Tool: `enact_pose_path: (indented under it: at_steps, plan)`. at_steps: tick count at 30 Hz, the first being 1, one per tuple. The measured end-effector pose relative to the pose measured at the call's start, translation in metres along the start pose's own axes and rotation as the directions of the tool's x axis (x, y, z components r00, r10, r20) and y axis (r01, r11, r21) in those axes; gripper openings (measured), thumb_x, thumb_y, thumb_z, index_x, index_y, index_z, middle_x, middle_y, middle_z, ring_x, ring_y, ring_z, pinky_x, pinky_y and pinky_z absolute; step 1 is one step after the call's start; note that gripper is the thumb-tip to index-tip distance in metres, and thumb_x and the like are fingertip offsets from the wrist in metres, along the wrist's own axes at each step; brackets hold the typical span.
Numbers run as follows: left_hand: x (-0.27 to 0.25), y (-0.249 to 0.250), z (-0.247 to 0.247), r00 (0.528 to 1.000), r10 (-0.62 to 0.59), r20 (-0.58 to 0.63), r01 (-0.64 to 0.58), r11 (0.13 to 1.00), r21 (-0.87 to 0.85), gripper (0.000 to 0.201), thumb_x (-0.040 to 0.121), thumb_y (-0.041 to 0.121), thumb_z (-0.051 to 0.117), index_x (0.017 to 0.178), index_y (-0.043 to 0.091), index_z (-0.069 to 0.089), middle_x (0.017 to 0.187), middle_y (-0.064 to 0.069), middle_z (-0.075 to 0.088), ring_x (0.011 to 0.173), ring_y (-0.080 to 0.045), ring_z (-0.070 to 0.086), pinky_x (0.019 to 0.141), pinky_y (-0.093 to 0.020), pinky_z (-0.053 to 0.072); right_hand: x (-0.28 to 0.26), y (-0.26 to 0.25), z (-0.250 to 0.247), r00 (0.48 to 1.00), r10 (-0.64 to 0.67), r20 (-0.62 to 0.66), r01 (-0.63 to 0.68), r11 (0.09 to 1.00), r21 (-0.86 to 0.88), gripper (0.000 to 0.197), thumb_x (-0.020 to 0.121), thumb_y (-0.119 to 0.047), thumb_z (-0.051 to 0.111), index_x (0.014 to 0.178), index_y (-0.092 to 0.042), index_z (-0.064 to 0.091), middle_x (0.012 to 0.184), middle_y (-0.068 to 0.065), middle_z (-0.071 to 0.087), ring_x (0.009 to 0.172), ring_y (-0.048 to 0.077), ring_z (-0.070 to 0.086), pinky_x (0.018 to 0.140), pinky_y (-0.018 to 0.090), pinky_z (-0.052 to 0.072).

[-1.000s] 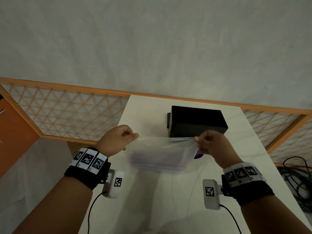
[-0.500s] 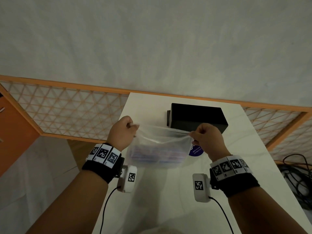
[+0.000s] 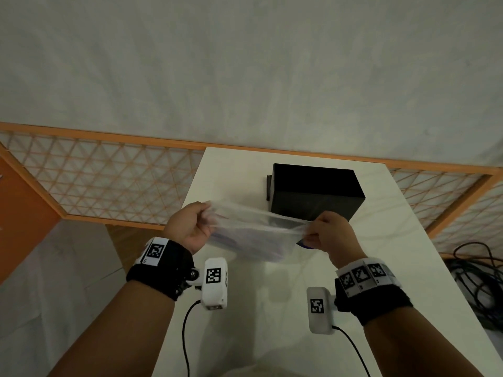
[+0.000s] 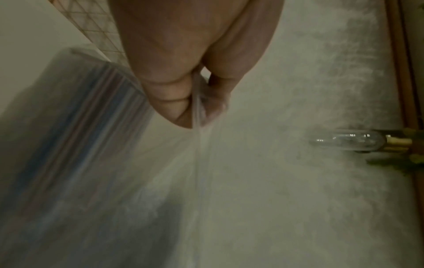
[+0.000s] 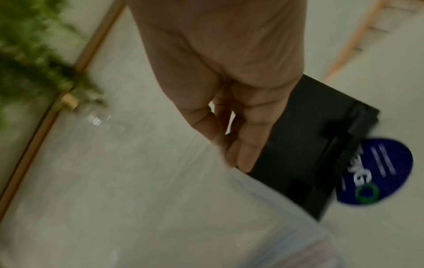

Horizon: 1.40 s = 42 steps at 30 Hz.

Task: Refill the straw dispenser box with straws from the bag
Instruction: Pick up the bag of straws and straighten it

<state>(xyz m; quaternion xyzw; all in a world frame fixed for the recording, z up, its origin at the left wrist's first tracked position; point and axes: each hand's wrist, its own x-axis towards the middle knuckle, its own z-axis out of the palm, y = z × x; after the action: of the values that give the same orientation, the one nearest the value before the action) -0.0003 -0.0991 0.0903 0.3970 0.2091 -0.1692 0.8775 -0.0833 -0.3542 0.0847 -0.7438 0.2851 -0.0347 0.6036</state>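
Two hands hold a clear plastic bag up over the white tabletop. The left hand pinches the bag's left top corner, and the right hand pinches the right top corner. The bag is pulled tight between them, so its long side runs left to right. Inside lie the straws, striped blue and red, and they also point left to right. Just behind the bag sits the black dispenser box on the tabletop. A blue round sticker lies beside the box.
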Motion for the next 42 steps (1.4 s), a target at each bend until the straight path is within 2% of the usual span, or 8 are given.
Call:
enact_pose_path:
  at_steps: [6, 11, 14, 18, 27, 32, 36, 42]
  plan:
    - [-0.001, 0.001, -0.013, 0.994, -0.063, 0.087, 0.018, 0.897, 0.442, 0.022, 0.083, 0.008, 0.06, 0.066, 0.015, 0.049, 0.047, 0.006, 0.036, 0.03, -0.005, 0.026, 0.034, -0.013, 0.024, 0.003, -0.003, -0.003, 0.915, 0.22, 0.339, -0.403, 0.576, 0.711, 0.029, 0.088, 0.004, 0.035, 0.07, 0.003, 0.057, 0.058, 0.012, 0.063, 0.054, 0.022, 0.064, 0.053, 0.038, 0.06]
    - [-0.001, -0.003, -0.016, 0.997, 0.007, 0.072, -0.07, 0.321, 0.944, 0.021, 0.084, 0.02, 0.067, 0.071, 0.008, 0.057, 0.059, -0.003, 0.048, 0.047, -0.015, 0.047, 0.053, -0.026, 0.046, 0.002, -0.006, 0.0, 0.903, 0.083, 0.422, -0.4, 0.525, 0.751, 0.013, 0.078, -0.005, 0.042, 0.067, -0.01, 0.047, 0.055, 0.004, 0.05, 0.048, 0.014, 0.05, 0.059, 0.028, 0.054]
    - [0.002, 0.002, -0.019, 0.997, -0.05, 0.055, -0.008, 0.668, 0.744, 0.019, 0.093, 0.014, 0.053, 0.075, 0.009, 0.056, 0.06, -0.005, 0.056, 0.043, -0.012, 0.058, 0.055, -0.029, 0.056, 0.004, -0.004, -0.007, 0.906, 0.022, 0.423, -0.31, 0.715, 0.626, 0.022, 0.076, 0.003, 0.047, 0.069, -0.016, 0.04, 0.051, -0.001, 0.035, 0.042, 0.01, 0.035, 0.053, 0.025, 0.045]
    - [0.001, 0.012, -0.02, 0.977, -0.151, 0.15, 0.103, 0.953, 0.286, 0.018, 0.095, 0.005, 0.042, 0.081, 0.008, 0.054, 0.068, -0.01, 0.073, 0.065, -0.021, 0.073, 0.058, -0.039, 0.061, 0.007, 0.003, -0.003, 0.979, 0.018, 0.201, -0.002, 0.997, -0.079, 0.013, 0.084, 0.002, 0.057, 0.083, -0.012, 0.056, 0.073, 0.007, 0.055, 0.053, 0.018, 0.049, 0.051, 0.026, 0.045]
    - [0.001, 0.008, -0.023, 0.973, -0.09, 0.214, 0.041, 0.974, 0.222, 0.022, 0.067, 0.007, 0.07, 0.082, 0.005, 0.054, 0.06, -0.006, 0.067, 0.053, -0.018, 0.068, 0.046, -0.026, 0.055, 0.007, 0.01, -0.002, 0.982, 0.114, 0.148, -0.125, 0.99, 0.064, 0.009, 0.088, -0.001, 0.058, 0.081, -0.005, 0.06, 0.086, 0.016, 0.063, 0.08, 0.029, 0.063, 0.073, 0.038, 0.058]
    - [0.006, -0.007, -0.03, 0.988, -0.009, 0.155, -0.09, 0.782, 0.617, 0.036, 0.074, -0.007, 0.069, 0.081, 0.02, 0.047, 0.085, -0.003, 0.062, 0.076, -0.019, 0.063, 0.053, -0.023, 0.051, 0.007, 0.011, -0.01, 0.905, 0.213, 0.367, -0.407, 0.683, 0.607, 0.023, 0.094, -0.004, 0.045, 0.08, -0.007, 0.062, 0.065, 0.007, 0.068, 0.059, 0.018, 0.069, 0.06, 0.036, 0.061]
    - [0.011, -0.017, -0.033, 0.995, 0.078, 0.06, -0.093, 0.538, 0.838, 0.017, 0.087, 0.019, 0.065, 0.077, 0.012, 0.052, 0.08, -0.008, 0.055, 0.072, -0.021, 0.055, 0.067, -0.036, 0.056, 0.002, 0.007, -0.009, 0.883, 0.177, 0.434, -0.45, 0.58, 0.679, 0.021, 0.082, -0.003, 0.042, 0.089, -0.004, 0.062, 0.067, 0.009, 0.064, 0.058, 0.019, 0.065, 0.054, 0.032, 0.058]
    - [0.01, -0.009, -0.035, 0.992, -0.089, 0.092, 0.042, 0.905, 0.422, 0.013, 0.093, 0.005, 0.05, 0.083, 0.009, 0.058, 0.082, -0.009, 0.07, 0.07, -0.016, 0.071, 0.06, -0.028, 0.06, -0.005, 0.008, -0.008, 0.902, 0.1, 0.419, -0.284, 0.87, 0.404, 0.017, 0.075, 0.003, 0.055, 0.071, -0.013, 0.055, 0.066, 0.005, 0.057, 0.051, 0.015, 0.06, 0.05, 0.024, 0.049]
